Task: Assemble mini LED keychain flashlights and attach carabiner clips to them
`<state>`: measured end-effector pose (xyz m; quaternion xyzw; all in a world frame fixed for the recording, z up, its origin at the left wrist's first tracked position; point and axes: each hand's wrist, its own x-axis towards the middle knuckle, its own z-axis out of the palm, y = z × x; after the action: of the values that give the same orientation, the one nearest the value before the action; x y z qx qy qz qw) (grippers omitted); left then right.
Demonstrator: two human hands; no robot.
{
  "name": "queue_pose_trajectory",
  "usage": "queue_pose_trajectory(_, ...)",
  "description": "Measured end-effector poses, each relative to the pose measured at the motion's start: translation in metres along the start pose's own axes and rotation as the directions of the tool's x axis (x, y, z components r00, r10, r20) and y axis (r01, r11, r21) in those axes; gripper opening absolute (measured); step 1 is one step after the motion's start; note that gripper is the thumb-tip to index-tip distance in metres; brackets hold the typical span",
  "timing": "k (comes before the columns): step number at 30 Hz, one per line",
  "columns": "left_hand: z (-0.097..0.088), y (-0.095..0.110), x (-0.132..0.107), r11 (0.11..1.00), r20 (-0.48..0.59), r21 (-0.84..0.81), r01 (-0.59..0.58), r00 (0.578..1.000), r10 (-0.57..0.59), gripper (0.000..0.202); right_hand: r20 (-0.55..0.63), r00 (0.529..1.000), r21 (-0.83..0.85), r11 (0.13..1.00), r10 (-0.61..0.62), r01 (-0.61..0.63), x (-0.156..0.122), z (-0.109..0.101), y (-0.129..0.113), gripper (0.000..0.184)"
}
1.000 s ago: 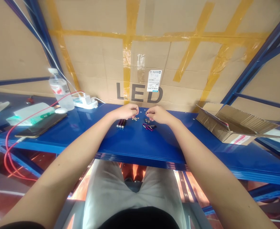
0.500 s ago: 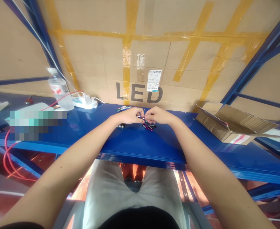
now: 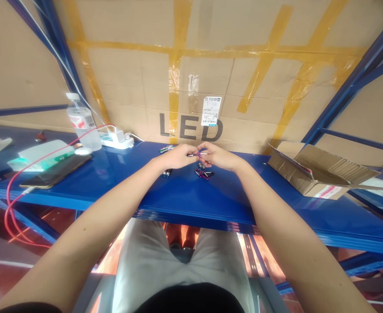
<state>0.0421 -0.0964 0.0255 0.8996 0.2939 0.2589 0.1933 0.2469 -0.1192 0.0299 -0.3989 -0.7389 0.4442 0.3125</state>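
Both my hands meet over the middle of the blue shelf point(image 3: 191, 195). My left hand point(image 3: 178, 156) is closed in a pinch on a small dark metal part. My right hand point(image 3: 219, 157) pinches a small purple ring-like clip point(image 3: 200, 153), and the two pieces touch between my fingertips. Below my right hand lies a small heap of purple and dark clips point(image 3: 203, 174). A pair of dark little cylinders point(image 3: 166, 173) lies under my left hand. A few more small parts point(image 3: 167, 148) lie at the back by the cardboard.
A taped cardboard wall marked LED point(image 3: 191, 127) stands behind the shelf. An open cardboard box point(image 3: 318, 171) sits at the right. At the left are a water bottle point(image 3: 83, 124), a white power strip point(image 3: 117, 139), a phone point(image 3: 56, 171) and a red cable point(image 3: 15, 191).
My hands came together from slightly apart and lifted a little off the shelf. My right hand now holds a purple clip against the part in my left hand.
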Motion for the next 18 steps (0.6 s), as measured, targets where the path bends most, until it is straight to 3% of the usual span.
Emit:
queue_pose_trajectory(5, -0.002, 0.000, 0.000, 0.999, -0.020, 0.025, 0.036, 0.999, -0.036, 0.022, -0.079, 0.994, -0.094, 0.993, -0.082, 0.074, -0.001, 0.000, -0.004, 0.014)
queue_pose_trajectory(8, -0.003, -0.001, 0.000, 0.998, -0.034, 0.010, 0.063, 0.997, -0.062, 0.022, -0.140, 0.981, -0.054, 0.990, -0.134, 0.127, 0.002, -0.002, -0.004, 0.010)
queue_pose_trajectory(14, -0.006, 0.001, 0.000, 0.996, -0.043, 0.031, 0.084, 0.996, -0.082, 0.022, -0.258, 0.949, -0.015, 0.983, -0.179, 0.182, 0.009, -0.005, 0.005, 0.023)
queue_pose_trajectory(18, -0.005, 0.001, 0.000, 0.996, -0.059, 0.024, 0.089, 0.994, -0.088, 0.022, -0.346, 0.921, 0.065, 0.974, -0.181, 0.215, 0.012, 0.000, 0.005, 0.018)
